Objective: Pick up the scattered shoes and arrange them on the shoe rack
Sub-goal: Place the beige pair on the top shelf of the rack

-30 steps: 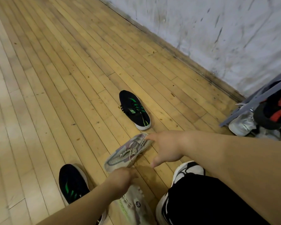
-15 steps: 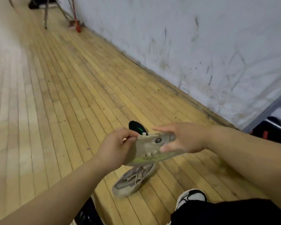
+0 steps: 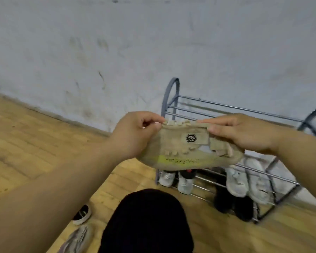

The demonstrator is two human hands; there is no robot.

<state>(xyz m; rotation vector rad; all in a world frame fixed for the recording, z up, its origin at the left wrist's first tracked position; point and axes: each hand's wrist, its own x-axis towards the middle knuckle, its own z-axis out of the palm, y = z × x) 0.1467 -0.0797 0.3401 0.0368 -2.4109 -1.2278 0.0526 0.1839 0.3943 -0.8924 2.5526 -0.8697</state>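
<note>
Now that I have lifted it off the floor, beige knit sneaker with yellow-green sole stripe: pinched between left hand and right hand, just before grey wire shoe rack, ready for shelving.

Both forearms extend forward, bare, converging toward mid-frame at chest height. Left hand: grip closed on one end of the beige shoe, thumb and curled fingers pinching its upper edge. Right hand: grip closed on the opposite end, thumb in front, fingers laid along the top. A dark-clothed knee is raised below.
</note>
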